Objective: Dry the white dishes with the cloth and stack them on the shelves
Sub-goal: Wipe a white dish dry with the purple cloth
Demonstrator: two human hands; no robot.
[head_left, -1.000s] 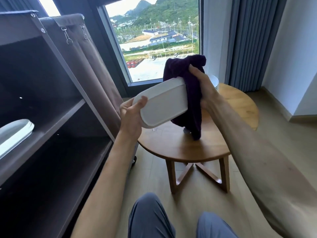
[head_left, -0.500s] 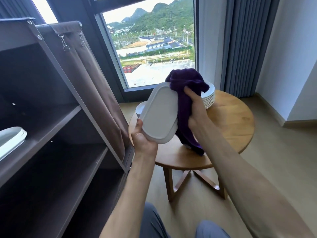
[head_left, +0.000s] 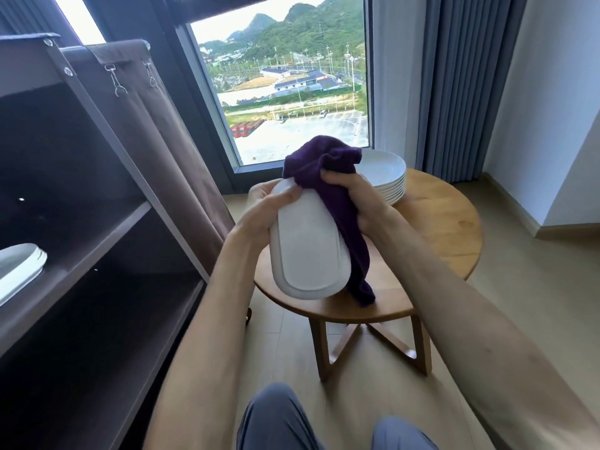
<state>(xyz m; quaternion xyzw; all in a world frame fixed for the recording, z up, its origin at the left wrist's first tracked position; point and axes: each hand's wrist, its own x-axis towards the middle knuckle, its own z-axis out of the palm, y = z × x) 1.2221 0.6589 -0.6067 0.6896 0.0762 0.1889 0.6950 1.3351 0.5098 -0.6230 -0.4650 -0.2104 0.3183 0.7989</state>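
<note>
A white oblong dish [head_left: 310, 251] is held on edge over the round wooden table [head_left: 451, 228], its underside facing me. My left hand [head_left: 263, 212] grips its upper left rim. My right hand [head_left: 357, 203] clutches a dark purple cloth [head_left: 328, 167] against the dish's right side, and the cloth's tail hangs down to the tabletop. A stack of white plates [head_left: 386, 177] stands on the table behind my right hand. More white dishes [head_left: 19, 267] lie on the middle shelf of the dark shelving unit [head_left: 107, 241] at the left.
A brown fabric cover [head_left: 156, 151] hangs at the shelving unit's right side. Behind the table are a large window [head_left: 285, 86] and grey curtains [head_left: 464, 86]. My knees in blue-grey trousers [head_left: 279, 420] show at the bottom, over a light wooden floor.
The dish has turned from lying across to standing lengthwise. My left hand has shifted from its lower end to its upper left rim. My right hand keeps the cloth on it.
</note>
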